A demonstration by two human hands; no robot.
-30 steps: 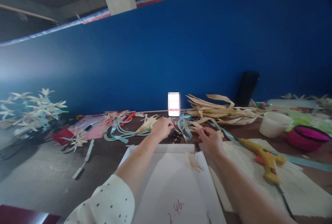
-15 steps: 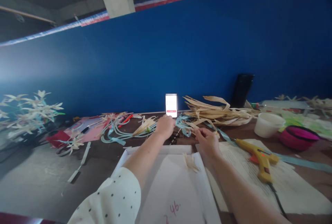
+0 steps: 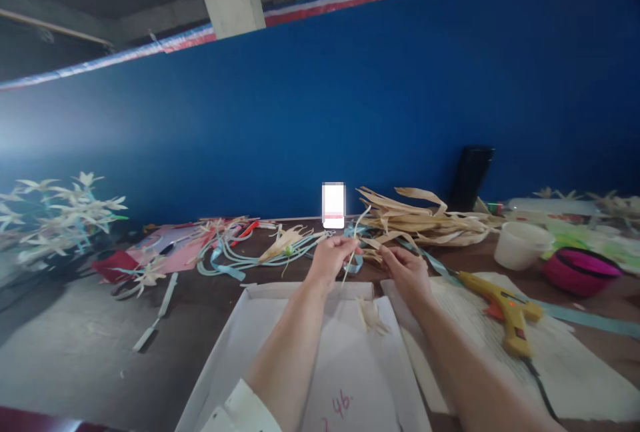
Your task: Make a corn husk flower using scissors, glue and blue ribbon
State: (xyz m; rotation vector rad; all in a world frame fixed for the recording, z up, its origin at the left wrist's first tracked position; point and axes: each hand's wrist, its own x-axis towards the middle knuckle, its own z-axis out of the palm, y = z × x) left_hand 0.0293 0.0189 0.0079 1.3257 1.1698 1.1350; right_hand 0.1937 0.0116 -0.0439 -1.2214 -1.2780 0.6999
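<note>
My left hand is closed, pinching a thin pale stem-like strip that stands slanted above and below the fingers. Close by on its right, my right hand pinches a flat strip of dried corn husk, whose free end points toward the left hand. Both hands are held over the far edge of a shallow white box. On the box's right side lie small husk scraps. Behind the right hand is a pile of dried corn husks. Fine detail at the fingertips is blurred.
A lit phone stands at the blue partition. Right of the box, a yellow glue gun lies on paper, near a white cup and pink pouch. To the left are pale blue stems and husk flowers.
My left hand has drawn back from beside the phone toward my right hand, and a thin pale strip now shows in it. My right hand stays nearly in place with the husk strip.
</note>
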